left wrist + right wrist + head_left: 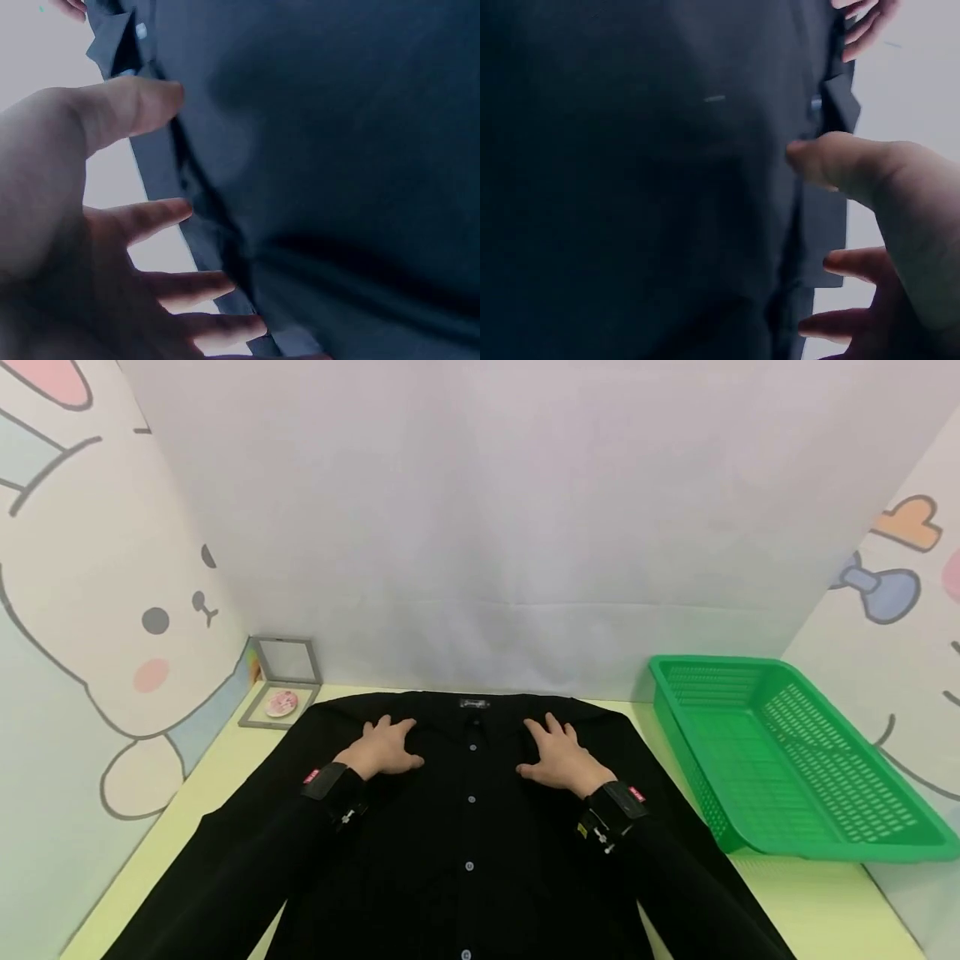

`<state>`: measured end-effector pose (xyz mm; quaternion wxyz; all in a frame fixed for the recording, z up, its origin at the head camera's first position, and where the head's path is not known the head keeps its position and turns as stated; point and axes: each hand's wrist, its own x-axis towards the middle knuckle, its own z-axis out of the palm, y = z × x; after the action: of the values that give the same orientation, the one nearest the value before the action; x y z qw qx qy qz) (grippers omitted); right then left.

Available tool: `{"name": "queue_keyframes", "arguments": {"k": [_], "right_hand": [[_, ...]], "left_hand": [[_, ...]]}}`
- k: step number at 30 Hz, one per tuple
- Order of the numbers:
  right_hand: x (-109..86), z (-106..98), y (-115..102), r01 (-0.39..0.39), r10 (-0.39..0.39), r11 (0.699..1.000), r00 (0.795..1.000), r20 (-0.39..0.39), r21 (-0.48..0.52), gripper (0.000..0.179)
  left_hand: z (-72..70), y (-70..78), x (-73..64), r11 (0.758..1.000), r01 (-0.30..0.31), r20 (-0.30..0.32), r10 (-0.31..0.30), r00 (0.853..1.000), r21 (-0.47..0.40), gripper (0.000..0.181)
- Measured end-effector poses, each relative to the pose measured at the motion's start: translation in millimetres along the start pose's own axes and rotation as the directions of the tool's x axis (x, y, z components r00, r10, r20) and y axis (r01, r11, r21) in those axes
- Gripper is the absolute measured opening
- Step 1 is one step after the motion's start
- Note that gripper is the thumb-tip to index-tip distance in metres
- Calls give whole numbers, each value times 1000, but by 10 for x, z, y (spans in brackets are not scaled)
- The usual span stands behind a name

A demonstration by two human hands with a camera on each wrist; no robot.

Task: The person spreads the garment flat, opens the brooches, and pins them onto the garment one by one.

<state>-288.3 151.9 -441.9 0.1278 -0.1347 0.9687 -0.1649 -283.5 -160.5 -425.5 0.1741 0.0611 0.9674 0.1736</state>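
Observation:
A black button-up shirt (472, 827) lies spread front side up, its collar and label (474, 703) toward the back wall and a row of pale buttons down its middle. Over the upper left chest is my left hand (381, 748), fingers spread and pointing toward the collar. My right hand (561, 755) is over the upper right chest in a mirrored pose, thumb turned inward. In the left wrist view, the thumb and straight fingers (161, 217) overlap the shirt near its collar edge. The right wrist view has the other thumb (840, 161) beside the collar, with nothing gripped.
A green plastic basket (675, 752) with perforated sides stands at the right. At the back left, a grey-framed case (281, 685) with its lid up holds a pink round item (282, 703). The pale yellow table (832, 902) meets a white back wall and cartoon-printed side walls.

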Motion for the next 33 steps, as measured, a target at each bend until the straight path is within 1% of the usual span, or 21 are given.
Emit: {"name": "queue_keyframes", "arguments": {"k": [3, 5, 10, 16, 24, 33], "right_hand": [[66, 59, 4, -40, 41, 999, 998, 40, -17, 84], [78, 78, 7, -59, 60, 998, 996, 60, -25, 83], [110, 73, 7, -88, 91, 996, 991, 94, -29, 83], [168, 46, 34, -105, 107, 994, 988, 111, -23, 83], [239, 25, 94, -102, 105, 994, 988, 110, -38, 83], [285, 20, 115, -96, 101, 994, 988, 117, -47, 83]], "left_hand": [[55, 7, 40, 999, 47, 40, -46, 998, 0, 76], [70, 20, 48, 998, 61, 49, -61, 997, -7, 76], [45, 32, 93, 999, 41, 49, -42, 998, 5, 74], [17, 54, 149, 998, 55, 61, -55, 997, 2, 75], [-11, 101, 229, 999, 39, 76, -40, 996, 7, 75], [-50, 96, 318, 999, 33, 112, -37, 993, 36, 77]]}}
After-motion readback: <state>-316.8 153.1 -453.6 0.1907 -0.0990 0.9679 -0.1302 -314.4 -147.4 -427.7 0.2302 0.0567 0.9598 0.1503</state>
